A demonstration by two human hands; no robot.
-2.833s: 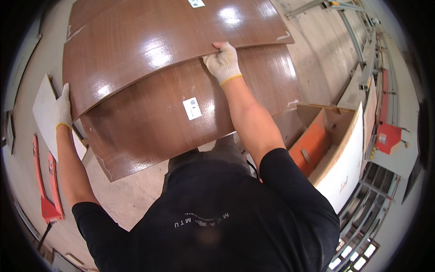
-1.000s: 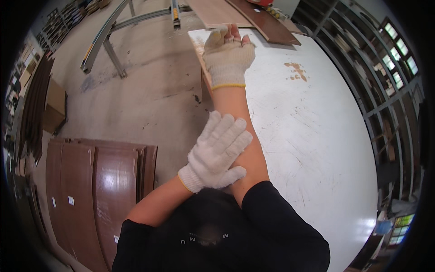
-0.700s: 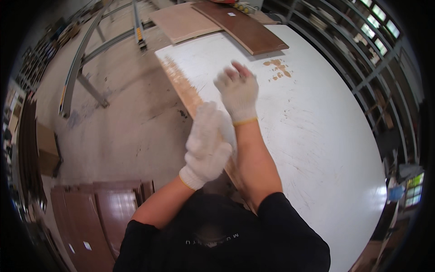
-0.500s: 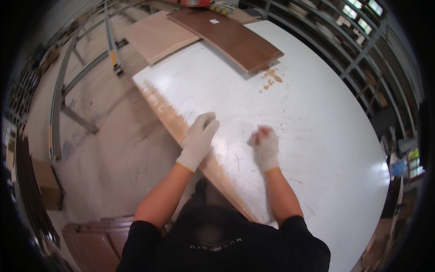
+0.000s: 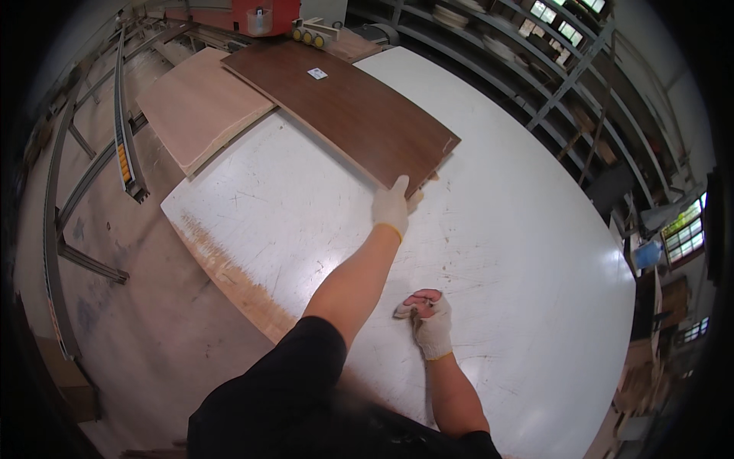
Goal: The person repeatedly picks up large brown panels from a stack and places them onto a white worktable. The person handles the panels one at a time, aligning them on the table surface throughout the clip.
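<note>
My left hand (image 5: 392, 205), in a pale knit glove, reaches out to the near end of a dark brown wooden board (image 5: 352, 107). Its thumb lies on the top face and its fingers curl below the edge. The board carries a small white label (image 5: 316, 73) and overlaps a paler wooden panel (image 5: 206, 103) on its left. Nearer to me, above the white worktable (image 5: 520, 252), my right hand (image 5: 430, 321) is curled closed. Its glove leaves some fingertips bare. Whatever sits within those fingers, if anything, is hidden.
Bare tan wood shows along the table's worn left edge (image 5: 237, 279). Metal rails (image 5: 126, 130) stand on the floor at the left. A red machine (image 5: 267, 17) and yellow rollers (image 5: 307, 37) are beyond the boards. Grey shelving (image 5: 535, 84) runs along the far right.
My left hand has gone from the table's left edge out to the brown board and taken its near end. That end now covers most of the tan marks. My right hand remains curled.
</note>
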